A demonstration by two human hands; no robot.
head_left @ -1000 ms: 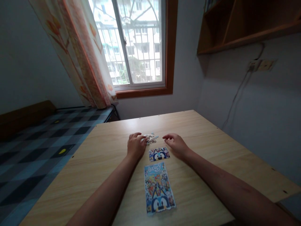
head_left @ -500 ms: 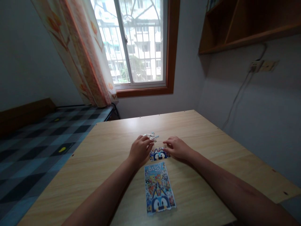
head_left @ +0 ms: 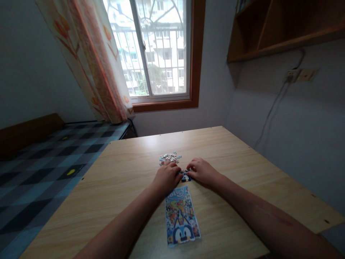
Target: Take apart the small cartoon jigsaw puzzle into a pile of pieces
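A partly joined jigsaw puzzle (head_left: pixel 185 176) with a blue dog's face lies on the table between my hands. My left hand (head_left: pixel 169 175) covers its left side, fingers curled down and thumb at its edge. At the right side, the bent fingers and thumb of my right hand (head_left: pixel 201 171) close on the puzzle. Fingertips are partly hidden, so a single piece in either hand cannot be made out. Just beyond my left hand is a heap of loose puzzle pieces (head_left: pixel 170 157). Nearer to me lies a printed picture sheet (head_left: pixel 182 219) with the same dog's face.
The light wooden table (head_left: pixel 129 158) reaches toward the window (head_left: pixel 167 54). A bed with a checked cover (head_left: pixel 54 162) stands on the left, beside a curtain (head_left: pixel 91 61). On the right wall are a shelf (head_left: pixel 285 41) and a socket with a cable (head_left: pixel 292 75).
My left hand has moved right and toward me, onto the puzzle's left side, uncovering more of the loose pieces. My right hand has shifted slightly, its fingers drawing closer together.
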